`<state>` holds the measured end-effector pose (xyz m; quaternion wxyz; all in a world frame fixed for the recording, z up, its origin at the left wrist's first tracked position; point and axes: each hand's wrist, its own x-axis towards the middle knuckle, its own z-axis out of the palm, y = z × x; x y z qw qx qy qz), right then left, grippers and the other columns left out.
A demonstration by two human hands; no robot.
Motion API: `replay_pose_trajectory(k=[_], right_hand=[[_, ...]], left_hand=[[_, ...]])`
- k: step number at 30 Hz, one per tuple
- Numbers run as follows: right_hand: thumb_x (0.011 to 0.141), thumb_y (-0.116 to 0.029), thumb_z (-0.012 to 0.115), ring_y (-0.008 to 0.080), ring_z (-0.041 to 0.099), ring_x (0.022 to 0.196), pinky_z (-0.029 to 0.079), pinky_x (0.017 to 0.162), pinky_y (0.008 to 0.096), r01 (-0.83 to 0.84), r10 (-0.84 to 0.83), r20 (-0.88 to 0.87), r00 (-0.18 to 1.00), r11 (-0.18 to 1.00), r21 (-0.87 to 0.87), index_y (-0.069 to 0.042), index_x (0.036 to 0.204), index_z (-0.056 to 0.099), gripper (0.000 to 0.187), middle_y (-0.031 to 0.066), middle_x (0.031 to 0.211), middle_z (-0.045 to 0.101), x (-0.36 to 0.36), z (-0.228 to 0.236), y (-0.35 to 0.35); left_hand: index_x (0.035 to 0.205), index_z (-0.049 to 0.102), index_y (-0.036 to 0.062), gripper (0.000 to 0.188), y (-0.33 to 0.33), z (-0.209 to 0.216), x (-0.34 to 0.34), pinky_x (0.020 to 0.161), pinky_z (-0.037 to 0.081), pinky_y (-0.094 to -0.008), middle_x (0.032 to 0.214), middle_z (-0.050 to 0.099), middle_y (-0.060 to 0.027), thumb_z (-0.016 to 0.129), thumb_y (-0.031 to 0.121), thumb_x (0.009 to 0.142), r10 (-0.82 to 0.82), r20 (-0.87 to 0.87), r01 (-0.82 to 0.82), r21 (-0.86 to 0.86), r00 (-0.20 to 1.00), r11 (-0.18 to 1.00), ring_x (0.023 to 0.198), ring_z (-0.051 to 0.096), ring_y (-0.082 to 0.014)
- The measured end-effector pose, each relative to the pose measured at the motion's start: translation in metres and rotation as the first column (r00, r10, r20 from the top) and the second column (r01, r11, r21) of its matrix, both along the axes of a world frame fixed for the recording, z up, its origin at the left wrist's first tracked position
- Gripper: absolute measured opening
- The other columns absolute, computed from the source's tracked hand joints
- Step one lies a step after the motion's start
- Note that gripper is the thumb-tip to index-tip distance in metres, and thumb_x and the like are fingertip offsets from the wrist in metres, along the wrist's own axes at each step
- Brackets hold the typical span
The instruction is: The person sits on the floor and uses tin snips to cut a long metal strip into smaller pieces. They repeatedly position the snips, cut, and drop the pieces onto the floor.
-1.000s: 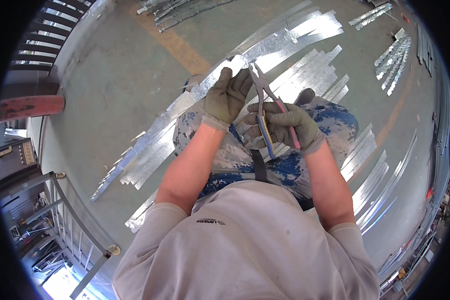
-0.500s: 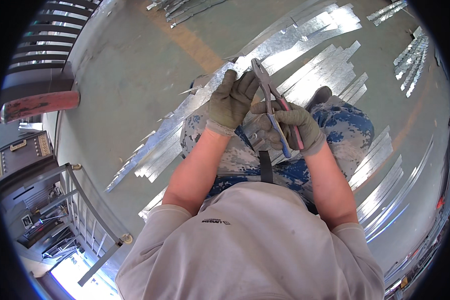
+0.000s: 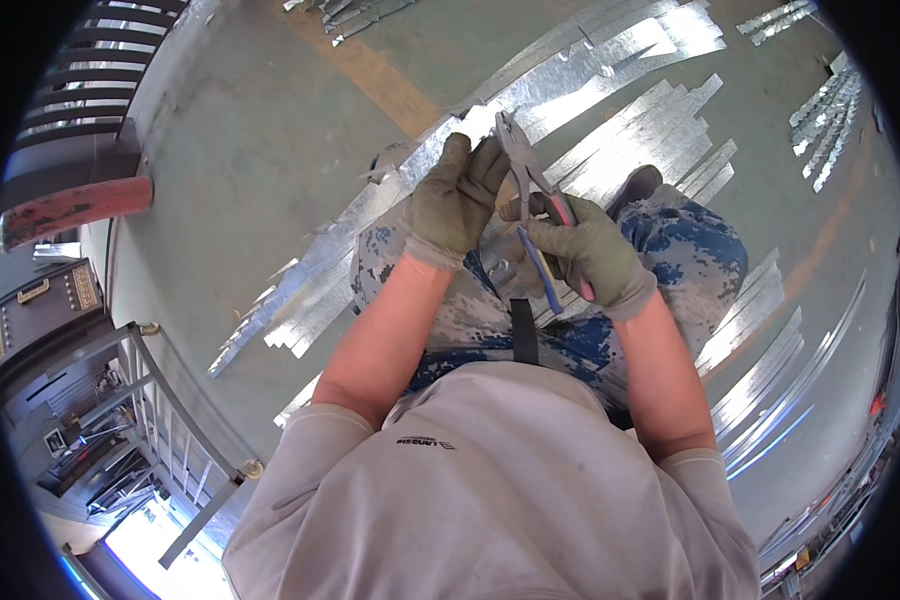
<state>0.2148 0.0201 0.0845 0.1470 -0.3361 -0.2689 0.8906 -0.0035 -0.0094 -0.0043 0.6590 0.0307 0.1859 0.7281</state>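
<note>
My right hand (image 3: 602, 250), in a dirty olive work glove, is closed around a pair of pliers (image 3: 520, 165) with one red and one blue handle. Their grey metal head points up and to the left, with the jaws beside the fingertips of my left hand (image 3: 450, 200). That hand wears a matching glove and is held palm up, fingers stretched and loosely spread, with nothing visible in it. Both hands are above my camouflage-trousered legs. Beneath and beyond them, long shiny sheet-metal strips (image 3: 640, 140) lie in overlapping rows on the floor.
More metal strips (image 3: 760, 385) lie to the right, and bundles of notched strips (image 3: 828, 125) at the far right. A wheeled metal frame (image 3: 185, 420) stands at the left, below a worn red bar (image 3: 75, 212) and a dark slatted rack (image 3: 100, 75).
The pliers have shifted slightly left and their handles sit differently in my right hand, which has turned to show more of its back. My left hand stays open, almost unmoved.
</note>
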Motion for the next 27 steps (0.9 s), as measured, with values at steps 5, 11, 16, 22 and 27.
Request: replay_pose_trajectory(k=[5, 11, 16, 22, 27], right_hand=[[0.109, -0.015, 0.067, 0.0294, 0.081, 0.088, 0.071, 0.074, 0.0414, -0.002, -0.002, -0.105, 0.994, 0.999, -0.044, 0.005, 0.149, 0.054, 0.046, 0.0219, 0.111, 0.078, 0.007, -0.005, 0.003], [0.108, -0.017, 0.063, 0.0410, 0.079, 0.116, 0.072, 0.086, 0.0502, 0.001, -0.054, -0.359, 0.932, 0.989, -0.145, 0.010, 0.162, 0.042, 0.064, 0.0325, 0.137, 0.070, 0.017, -0.007, 0.003], [0.105, -0.012, 0.068, 0.0399, 0.077, 0.119, 0.070, 0.090, 0.0506, 0.088, -0.120, -0.289, 0.950, 0.989, -0.121, 0.008, 0.161, 0.043, 0.065, 0.0289, 0.142, 0.068, 0.031, -0.006, -0.027], [0.108, -0.010, 0.068, 0.0343, 0.076, 0.116, 0.065, 0.096, 0.0471, 0.262, -0.257, -0.055, 0.965, 0.951, 0.165, 0.002, 0.162, 0.047, 0.060, 0.0215, 0.144, 0.068, 0.030, -0.002, -0.024], [0.107, -0.010, 0.071, 0.0281, 0.070, 0.124, 0.058, 0.104, 0.0431, 0.341, -0.343, -0.055, 0.938, 0.878, 0.336, 0.001, 0.161, 0.052, 0.058, 0.0144, 0.146, 0.068, 0.024, 0.018, -0.007]], left_hand=[[0.123, 0.062, 0.0003, 0.017, 0.002, 0.018, 0.008, 0.124, 0.054, -0.0537, 0.122, 0.074, -0.0169, 0.054, 0.014, 0.118, 0.010, -0.009, -0.011, -0.116, 1.000, 0.993, 0.132, 0.070, -0.0388], [0.120, 0.066, 0.0017, 0.016, 0.002, 0.004, 0.006, 0.116, 0.059, -0.0571, 0.118, 0.076, -0.0168, 0.057, 0.014, 0.116, 0.057, 0.078, -0.055, -0.031, 0.995, 0.998, 0.126, 0.073, -0.0409], [0.115, 0.067, 0.0029, 0.013, 0.005, 0.013, 0.008, 0.116, 0.058, -0.0584, 0.123, 0.075, -0.0215, 0.059, 0.013, 0.114, 0.084, 0.022, -0.079, -0.152, 0.996, 0.985, 0.129, 0.072, -0.0430], [0.121, 0.061, 0.0062, 0.010, 0.024, 0.040, 0.026, 0.109, 0.062, -0.0573, 0.125, 0.073, -0.0227, 0.057, 0.013, 0.115, 0.040, 0.033, -0.028, -0.292, 0.999, 0.956, 0.125, 0.073, -0.0431], [0.132, 0.056, 0.0057, 0.020, 0.055, 0.063, 0.050, 0.101, 0.066, -0.0527, 0.131, 0.072, -0.0202, 0.051, 0.021, 0.119, -0.068, 0.068, 0.083, -0.261, 0.995, 0.962, 0.119, 0.075, -0.0384]])
